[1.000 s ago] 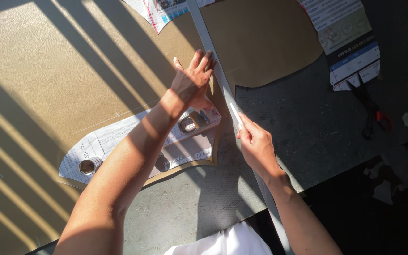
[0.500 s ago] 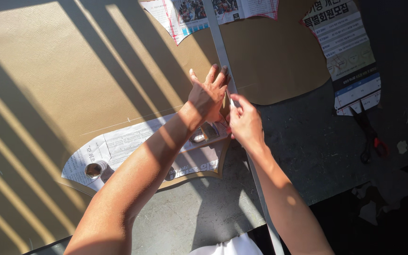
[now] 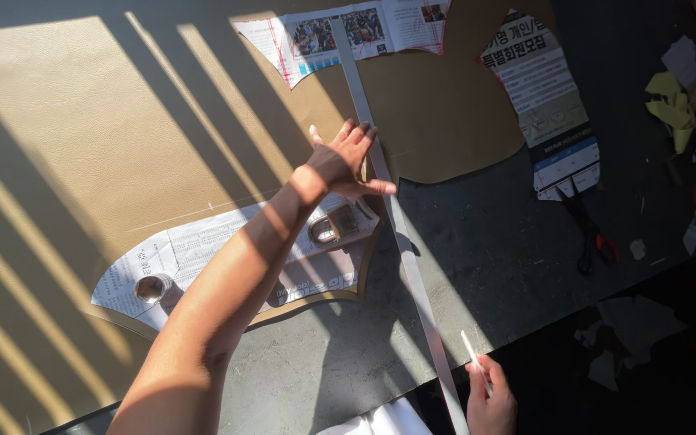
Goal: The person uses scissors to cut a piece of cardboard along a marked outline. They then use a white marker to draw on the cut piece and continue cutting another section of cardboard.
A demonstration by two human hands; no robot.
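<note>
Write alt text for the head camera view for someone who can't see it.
A person's left hand presses a long metal ruler flat on tan leather, while the right hand holds a thin white marker near the ruler's lower end. Newspaper patterns and scissors lie nearby.

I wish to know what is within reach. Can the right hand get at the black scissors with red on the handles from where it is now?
Probably yes: the right hand holds a thin white stick, and only bare table lies between it and the scissors.

No packages, labels, signs or screens seen | printed matter only: three cut newsprint patterns lying on tan sheet and table.
</note>
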